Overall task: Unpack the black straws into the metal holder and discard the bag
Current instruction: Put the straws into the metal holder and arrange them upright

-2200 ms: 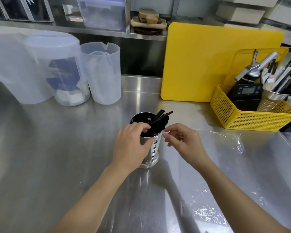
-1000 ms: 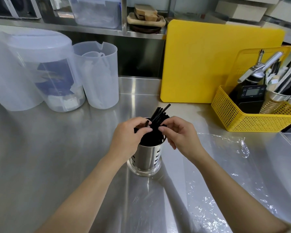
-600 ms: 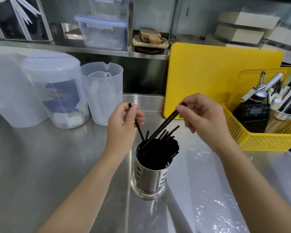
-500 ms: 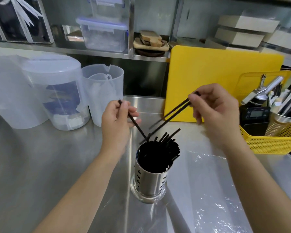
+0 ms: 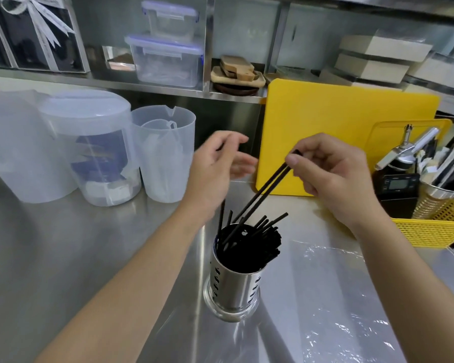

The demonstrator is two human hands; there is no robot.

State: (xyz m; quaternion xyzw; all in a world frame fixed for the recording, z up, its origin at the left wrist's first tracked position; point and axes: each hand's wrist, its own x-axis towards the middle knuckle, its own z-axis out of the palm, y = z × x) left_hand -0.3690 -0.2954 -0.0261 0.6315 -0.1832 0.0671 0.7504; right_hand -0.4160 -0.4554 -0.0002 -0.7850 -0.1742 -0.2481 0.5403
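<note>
The perforated metal holder (image 5: 232,290) stands on the steel counter, packed with black straws (image 5: 257,239) that lean to the right. My right hand (image 5: 333,176) pinches two black straws (image 5: 262,195) by their top ends; their lower ends reach into the holder. My left hand (image 5: 218,174) hovers above the holder's left side, blurred, with its fingers apart. One straw (image 5: 222,213) stands upright in the holder just under its palm. The clear plastic bag (image 5: 338,284) lies flat on the counter to the right of the holder.
A yellow cutting board (image 5: 338,121) leans against the back wall. A yellow basket (image 5: 435,231) with a scale and utensils sits at the right. Clear plastic pitchers (image 5: 165,153) and a lidded jug (image 5: 89,148) stand back left. A shelf above holds lidded boxes (image 5: 165,61).
Both hands lifted straws up out of the bunch. My left hand's fingers have since spread and its straw now stands in the holder. The right hand still pinches two straws, lowered a little.
</note>
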